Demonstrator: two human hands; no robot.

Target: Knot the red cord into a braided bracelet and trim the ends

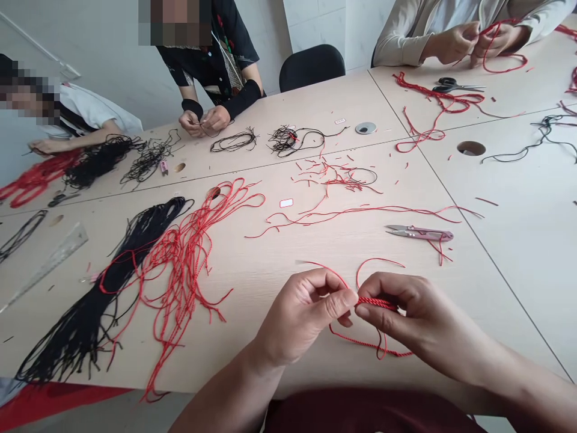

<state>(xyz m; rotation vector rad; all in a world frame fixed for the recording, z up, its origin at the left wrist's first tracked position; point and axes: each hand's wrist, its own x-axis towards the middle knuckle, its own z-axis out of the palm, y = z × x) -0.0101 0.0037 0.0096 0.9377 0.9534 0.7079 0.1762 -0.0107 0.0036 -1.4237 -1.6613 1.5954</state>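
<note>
Our left hand [311,307] and right hand [415,319], close together, pinch a twisted red cord [377,302] above the pale surface [256,258]. Beyond them we see purple-handled thread snips [430,234]; to our left, red cords [184,252] lie partly across a black cord bundle [88,310]. Opposite, a pale-sleeved person [399,39] holds more red cord.

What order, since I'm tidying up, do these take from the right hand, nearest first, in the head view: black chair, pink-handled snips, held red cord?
1. Held red cord: in the right hand.
2. Pink-handled snips: on the table, just beyond.
3. Black chair: at the far side.
</note>
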